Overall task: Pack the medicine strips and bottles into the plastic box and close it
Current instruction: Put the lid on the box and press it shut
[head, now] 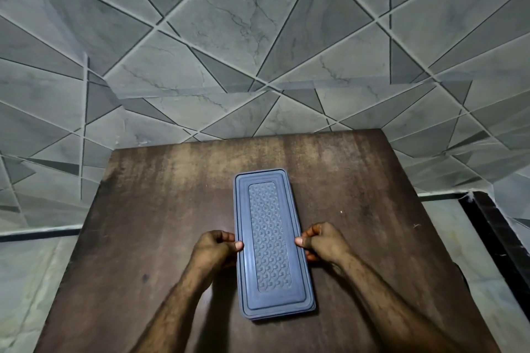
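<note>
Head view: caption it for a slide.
Both hands, left and right, grip the lidded blue box on a brown table.

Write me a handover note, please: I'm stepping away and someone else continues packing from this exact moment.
Left hand: gripping the left long edge of the blue plastic box, thumb on the lid.
Right hand: gripping the right long edge, thumb on the lid.
Box: lies lengthwise mid-way on the brown table, lid on top.
Done: lid appears in place; no strips or bottles are visible outside, so they are presumably inside, though the contents are hidden.
Left: press around the rim to check that the lid is seated, then release.
</note>
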### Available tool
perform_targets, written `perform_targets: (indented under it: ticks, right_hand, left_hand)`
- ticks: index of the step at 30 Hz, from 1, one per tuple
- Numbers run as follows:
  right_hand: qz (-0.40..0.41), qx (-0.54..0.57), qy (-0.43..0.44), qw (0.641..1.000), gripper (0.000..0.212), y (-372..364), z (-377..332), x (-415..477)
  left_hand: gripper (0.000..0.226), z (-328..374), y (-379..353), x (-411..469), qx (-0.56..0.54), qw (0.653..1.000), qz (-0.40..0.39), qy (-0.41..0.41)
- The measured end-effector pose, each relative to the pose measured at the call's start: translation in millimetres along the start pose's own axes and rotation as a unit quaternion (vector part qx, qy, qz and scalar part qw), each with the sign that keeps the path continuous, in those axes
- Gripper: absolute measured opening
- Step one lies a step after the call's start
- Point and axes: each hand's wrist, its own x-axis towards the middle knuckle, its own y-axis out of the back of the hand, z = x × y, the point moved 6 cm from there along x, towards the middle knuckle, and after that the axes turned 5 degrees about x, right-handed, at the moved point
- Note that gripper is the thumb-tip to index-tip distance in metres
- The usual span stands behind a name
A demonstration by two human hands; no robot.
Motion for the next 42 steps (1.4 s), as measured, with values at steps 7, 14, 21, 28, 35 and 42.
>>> perform_targets:
  ticks: [7, 14, 21, 28, 35, 42]
  right_hand:
    - [0.0, 0.016, -0.021, 1.0, 0.013, 3.1, 2.0, 6.7]
    - [0.004, 0.11, -0.023, 0.994, 0.013, 3.0, -33.0, 31.8]
    - [0.004, 0.096, -0.029, 0.995, 0.018, -3.2, -47.1, 54.5]
    - [-0.011, 0.086, -0.057, 0.995, 0.022, 0.5, -46.8, 62.5]
    - [-0.019, 0.145, -0.012, 0.989, 0.014, -6.0, -87.5, 90.5]
    - [0.056, 0.157, 0.013, 0.986, 0.024, -14.6, -102.3, 114.5]
  left_hand:
    - [0.018, -2.0, 2.3, 6.8, 0.003, 1.0, -0.018, 0.016]
    - [0.013, 36.1, 5.3, 25.6, -0.071, 0.997, -0.039, -0.016]
    - [0.009, 49.6, 2.0, 46.2, -0.041, 0.999, 0.012, -0.012]
    - [0.021, 53.9, 5.4, 51.7, -0.01, 1.0, 0.007, 0.011]
    - [0.02, 98.6, 1.7, 76.2, -0.066, 0.997, -0.004, -0.037]
    - [0.013, 104.8, -2.2, 104.4, -0.123, 0.992, 0.038, -0.017]
